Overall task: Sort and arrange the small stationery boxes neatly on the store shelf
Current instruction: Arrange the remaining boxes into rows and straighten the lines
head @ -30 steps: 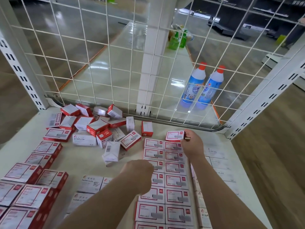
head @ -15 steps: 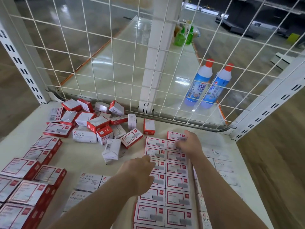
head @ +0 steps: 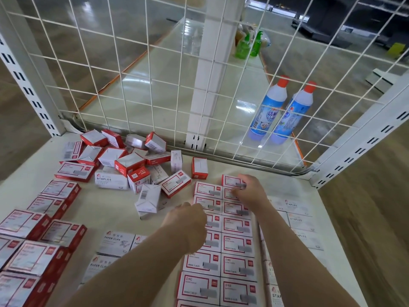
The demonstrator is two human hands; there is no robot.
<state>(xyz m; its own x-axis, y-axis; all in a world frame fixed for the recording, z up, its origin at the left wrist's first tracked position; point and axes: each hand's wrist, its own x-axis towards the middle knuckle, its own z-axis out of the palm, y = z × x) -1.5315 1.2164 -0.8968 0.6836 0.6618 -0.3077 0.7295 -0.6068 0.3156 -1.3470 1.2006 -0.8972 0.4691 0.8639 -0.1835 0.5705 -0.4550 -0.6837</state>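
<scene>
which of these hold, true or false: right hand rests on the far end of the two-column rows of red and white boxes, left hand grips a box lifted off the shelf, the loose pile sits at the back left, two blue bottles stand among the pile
1. The right hand rests on the far end of the two-column rows of boxes. True.
2. The left hand grips a box lifted off the shelf. False: it hovers over the left column, and no lifted box shows.
3. The loose pile sits at the back left. True.
4. Two blue bottles stand among the pile. False: they stand behind the wire grid.
</scene>
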